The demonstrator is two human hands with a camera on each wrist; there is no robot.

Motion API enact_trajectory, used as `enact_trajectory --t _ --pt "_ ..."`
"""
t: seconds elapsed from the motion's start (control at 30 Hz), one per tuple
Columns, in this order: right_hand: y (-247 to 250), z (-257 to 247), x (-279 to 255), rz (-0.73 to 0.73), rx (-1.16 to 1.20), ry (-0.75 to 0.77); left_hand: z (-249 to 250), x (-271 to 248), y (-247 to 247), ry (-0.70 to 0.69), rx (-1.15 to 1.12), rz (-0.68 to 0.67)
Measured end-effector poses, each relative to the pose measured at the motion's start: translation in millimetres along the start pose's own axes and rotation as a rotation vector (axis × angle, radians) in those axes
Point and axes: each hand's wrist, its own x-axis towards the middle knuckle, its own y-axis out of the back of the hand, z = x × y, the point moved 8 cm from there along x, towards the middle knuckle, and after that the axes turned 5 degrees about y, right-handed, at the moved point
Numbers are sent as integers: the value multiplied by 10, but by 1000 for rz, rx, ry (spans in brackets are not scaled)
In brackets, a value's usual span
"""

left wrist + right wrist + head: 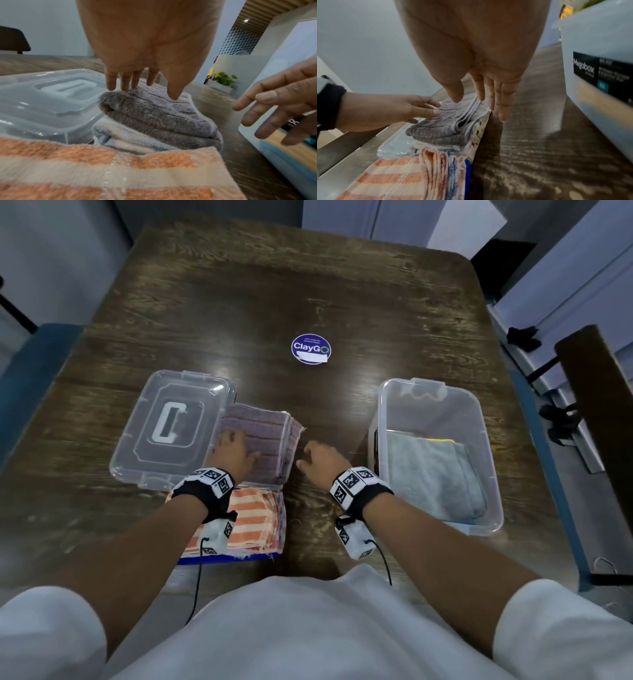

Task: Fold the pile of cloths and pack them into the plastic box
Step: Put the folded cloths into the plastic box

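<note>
A folded grey-purple striped cloth lies on top of a stack in the middle of the table. My left hand rests flat on its left part, fingers straight. My right hand is open beside the stack's right edge, fingers straight and pointing down along the cloth's side. A folded orange-and-white striped cloth lies nearer me on another stack. The clear plastic box stands at the right and holds a folded grey cloth with a yellow one under it.
The box's clear lid lies flat to the left of the stacks, touching them. A round purple ClayGo sticker sits on the dark wooden table farther back. A dark chair stands off the table's right edge.
</note>
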Motion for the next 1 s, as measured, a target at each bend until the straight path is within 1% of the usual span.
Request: enact_trajectory --t 0.17,0.3,0.37,0.47,0.53,0.6,0.7,0.77,0.87,0.93,1.0 --pt "-411 87 217 -87 134 -100 -297 162 -58 58 -81 -4" --pt "-670 138 363 -127 252 -169 -465 271 -146 86 -247 -71" --pt "-771 132 423 -144 326 -179 -506 298 -171 102 -329 -85" --pt "-938 142 529 -162 491 -229 -536 330 -194 140 -455 -136" --pt "-1026 138 591 -148 626 -252 -550 357 -204 160 -494 -166" --pt "-1059 122 646 -112 708 -253 -560 404 -228 159 -495 -184" --pt "-1195 201 762 -89 735 -280 -562 444 -286 158 -409 -218" --pt "-1400 403 929 -76 738 -326 -560 470 -296 157 -393 -219" --pt "-1650 663 1117 -83 804 -391 -589 529 -322 141 -370 -224" --pt "-1723 711 1175 -111 842 -410 -626 580 -349 142 -362 -223" --pt "-1683 653 1181 -109 893 -413 -638 610 -367 149 -355 -211"
